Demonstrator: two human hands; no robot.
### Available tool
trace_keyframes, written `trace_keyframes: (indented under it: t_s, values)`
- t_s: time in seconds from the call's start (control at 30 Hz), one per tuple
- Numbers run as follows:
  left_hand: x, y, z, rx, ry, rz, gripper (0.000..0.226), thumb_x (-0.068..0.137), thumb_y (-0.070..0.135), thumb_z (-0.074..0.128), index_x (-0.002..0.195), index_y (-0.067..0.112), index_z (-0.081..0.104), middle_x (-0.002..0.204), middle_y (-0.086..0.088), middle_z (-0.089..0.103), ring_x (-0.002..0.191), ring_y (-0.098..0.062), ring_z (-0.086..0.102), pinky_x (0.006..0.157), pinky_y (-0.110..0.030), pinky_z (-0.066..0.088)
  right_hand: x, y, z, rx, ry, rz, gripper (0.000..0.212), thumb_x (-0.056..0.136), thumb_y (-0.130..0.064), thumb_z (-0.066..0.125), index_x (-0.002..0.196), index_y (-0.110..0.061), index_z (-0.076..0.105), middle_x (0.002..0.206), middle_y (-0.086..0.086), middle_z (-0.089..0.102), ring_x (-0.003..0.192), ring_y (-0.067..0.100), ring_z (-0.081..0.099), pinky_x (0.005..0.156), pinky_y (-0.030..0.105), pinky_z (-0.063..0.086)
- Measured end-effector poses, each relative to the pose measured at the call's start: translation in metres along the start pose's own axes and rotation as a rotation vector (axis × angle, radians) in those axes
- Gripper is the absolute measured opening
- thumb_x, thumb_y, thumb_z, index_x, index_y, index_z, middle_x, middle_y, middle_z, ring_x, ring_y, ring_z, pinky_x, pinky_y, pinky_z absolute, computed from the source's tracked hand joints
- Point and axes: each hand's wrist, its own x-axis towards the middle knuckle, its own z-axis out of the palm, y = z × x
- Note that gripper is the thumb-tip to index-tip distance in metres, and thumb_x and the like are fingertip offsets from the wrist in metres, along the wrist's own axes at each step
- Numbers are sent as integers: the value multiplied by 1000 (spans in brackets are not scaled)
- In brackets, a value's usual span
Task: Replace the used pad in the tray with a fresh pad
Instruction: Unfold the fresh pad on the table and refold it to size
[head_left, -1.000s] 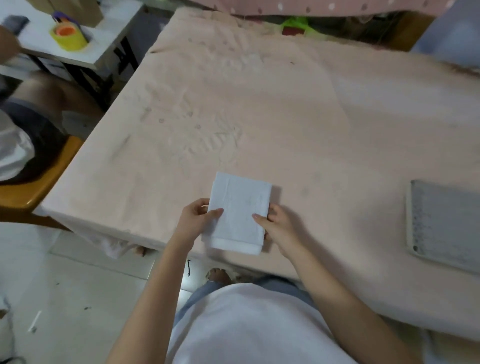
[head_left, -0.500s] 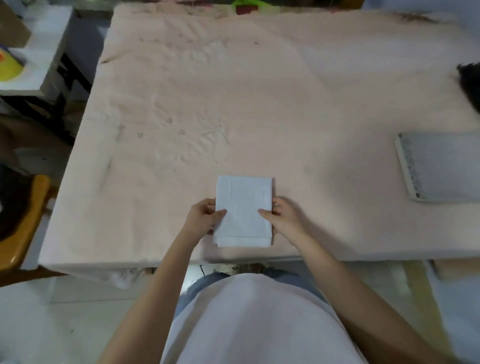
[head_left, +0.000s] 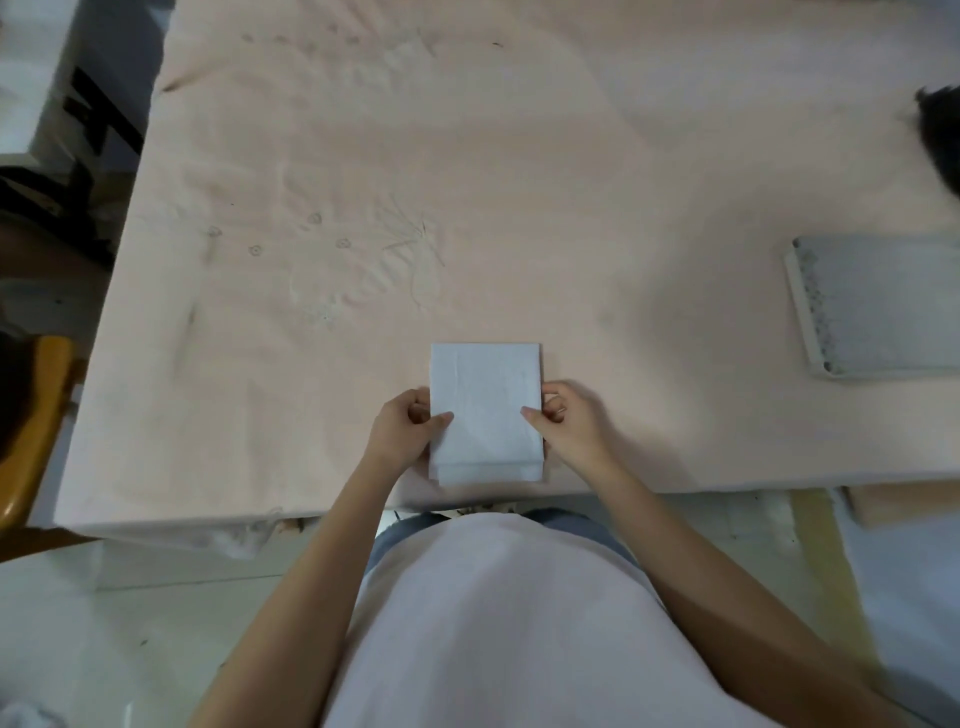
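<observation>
Both hands, left hand (head_left: 405, 431) and right hand (head_left: 566, 426), are still pinching the folded fresh pad (head_left: 485, 410) at the desk's (head_left: 519, 182) near edge, not yet unfolding it, tray (head_left: 878, 306) waiting at right edge.

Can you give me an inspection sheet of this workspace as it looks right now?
Surface: table under a pale pink cloth, wrinkled and faintly marked.
Job's things: folded white pad flat near the front edge; tray at right, apart from it, with a grey lining.
Clutter: dark object at the far right edge, too blurred to identify.
Grippers: left hand and right hand pinch the pad's side edges.
Cables: nothing seen.
Surroundings: orange chair at left, pale floor.
</observation>
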Motion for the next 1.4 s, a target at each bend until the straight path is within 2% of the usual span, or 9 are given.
trace_keyframes:
  t_s: [0.33,0.47,0.53,0.6,0.7,0.8,1.03,1.23,1.4]
  values:
    - [1,-5,5,176,56,7,20,83,23,71,90,15,53,76,9,55,75,-15,55,65,-22,42,5,5,1,-91,40,-56,28,82,-6,72,104,4,57,73,6,54,59,8,48,54,8,40]
    - [-4,-3,8,492,134,54,36,85,36,66,104,10,49,91,4,58,85,-20,56,70,-32,45,9,11,1,-496,146,-161,29,79,-31,74,94,-13,58,77,-3,61,67,13,56,58,23,38]
    - [-4,-5,7,667,245,206,45,79,37,72,105,6,51,99,-4,58,90,-26,57,67,-36,46,12,14,-2,-640,195,-238,37,77,-37,75,98,-10,60,91,0,61,79,18,58,62,23,33]
    - [1,-14,3,805,297,553,54,69,36,80,106,3,57,102,-10,59,93,-31,59,68,-36,46,12,17,-5,-651,228,-393,45,72,-34,79,102,-4,63,102,8,59,91,24,58,69,23,36]
    - [6,-31,-3,924,78,900,71,76,54,64,132,12,49,142,-10,45,133,-29,39,104,-39,32,9,25,-13,-719,121,-684,58,70,-48,69,115,-12,63,125,7,57,116,18,45,93,31,39]
    - [6,-39,-5,1006,-82,899,84,75,58,62,143,14,38,154,-11,29,143,-27,24,113,-42,19,9,32,-19,-902,-72,-772,77,69,-65,57,132,-22,53,148,-1,40,138,14,32,111,31,21]
    - [8,-38,-9,1029,-71,888,88,62,50,81,136,14,51,148,-9,40,136,-28,39,111,-40,17,13,36,-23,-1109,-165,-764,81,75,-71,49,141,-23,44,156,-3,27,144,13,21,116,37,16]
    - [7,-37,-9,982,-92,908,64,79,54,50,128,15,59,147,-12,41,135,-30,40,111,-38,19,14,36,-25,-1057,-188,-788,80,76,-69,48,142,-23,42,157,-3,23,145,11,16,117,36,12]
    - [2,-27,-9,848,-91,859,50,85,44,41,111,11,67,140,-10,51,132,-29,45,111,-34,29,16,34,-27,-964,-122,-867,66,77,-61,54,130,-21,54,149,-2,39,140,13,32,115,33,19]
